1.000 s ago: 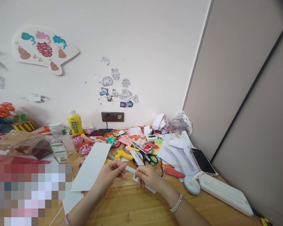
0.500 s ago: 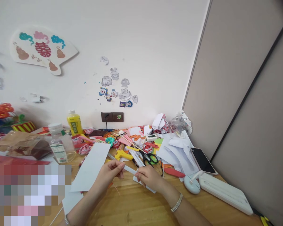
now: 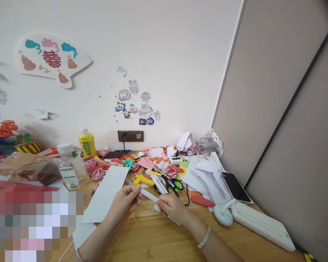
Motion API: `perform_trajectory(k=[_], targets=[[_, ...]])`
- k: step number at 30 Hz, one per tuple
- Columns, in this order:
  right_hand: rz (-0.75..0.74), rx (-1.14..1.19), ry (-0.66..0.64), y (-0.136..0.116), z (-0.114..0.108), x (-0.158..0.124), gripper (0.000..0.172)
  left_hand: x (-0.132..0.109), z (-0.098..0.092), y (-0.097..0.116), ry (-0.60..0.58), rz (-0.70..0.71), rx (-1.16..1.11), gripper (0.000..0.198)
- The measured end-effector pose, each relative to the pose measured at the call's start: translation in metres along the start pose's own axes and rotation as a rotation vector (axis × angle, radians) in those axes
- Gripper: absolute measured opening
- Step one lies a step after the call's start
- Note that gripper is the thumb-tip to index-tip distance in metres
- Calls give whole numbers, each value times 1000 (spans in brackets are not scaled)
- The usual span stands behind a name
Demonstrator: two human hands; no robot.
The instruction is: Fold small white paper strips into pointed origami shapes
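Observation:
Between my two hands a narrow white paper strip [image 3: 149,195] is stretched above the wooden table. My left hand [image 3: 128,199] pinches one end between thumb and fingertips. Closed around the other end is my right hand [image 3: 171,207], with white paper also showing below its fingers; whether that is the same piece is hidden. A yellow glue gun [image 3: 142,180] lies just beyond the strip, and black-handled scissors [image 3: 175,185] rest behind my right hand. By my left forearm lies a large white paper sheet [image 3: 105,194].
Crumpled and cut coloured paper lies along the wall. A jar [image 3: 68,169] and a yellow bottle [image 3: 87,142] stand at the back left. To the right are white papers [image 3: 206,178], a phone [image 3: 235,186], a mouse [image 3: 223,215] and a long white power strip [image 3: 262,225].
My left hand has drawn slightly left, so more of the strip shows between the hands. My right hand keeps its grip, and the view has shifted a little.

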State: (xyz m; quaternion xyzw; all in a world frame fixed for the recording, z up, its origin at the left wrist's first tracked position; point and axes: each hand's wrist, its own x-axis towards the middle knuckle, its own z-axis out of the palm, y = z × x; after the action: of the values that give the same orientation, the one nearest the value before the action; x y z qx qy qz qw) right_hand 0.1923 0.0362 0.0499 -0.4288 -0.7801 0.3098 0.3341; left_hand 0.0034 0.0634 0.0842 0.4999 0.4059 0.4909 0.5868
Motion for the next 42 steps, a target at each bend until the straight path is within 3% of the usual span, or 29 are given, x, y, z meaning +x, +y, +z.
perform_trajectory(k=[5, 9, 14, 22, 27, 33, 36, 39, 42], targets=[[-44, -40, 40, -2, 0, -2, 28, 7, -8, 0, 86, 45, -100, 35], [-15, 46, 149, -2, -3, -1, 31, 8, -10, 0, 41, 4, -88, 33], [-16, 86, 104, -2, -2, -1, 25, 6, -6, -6, -5, -22, -72, 32], [-41, -266, 250, -2, -2, 1, 27, 3, -1, -5, 35, -76, -2, 37], [146, -672, 350, 7, -12, 2, 28, 2, -1, -6, 86, -132, 22, 41], [424, -899, 263, 12, -22, 4, 32, 5, -3, -11, 55, -148, 54, 37], [357, -867, 163, 9, -23, 2, 30, 6, -4, -13, 53, -145, 60, 39], [253, -850, -39, 4, -20, -2, 40, 8, -4, -15, 52, -149, 66, 42], [220, -883, -136, 0, -17, -5, 44, 8, -4, -16, 37, -158, 76, 43]])
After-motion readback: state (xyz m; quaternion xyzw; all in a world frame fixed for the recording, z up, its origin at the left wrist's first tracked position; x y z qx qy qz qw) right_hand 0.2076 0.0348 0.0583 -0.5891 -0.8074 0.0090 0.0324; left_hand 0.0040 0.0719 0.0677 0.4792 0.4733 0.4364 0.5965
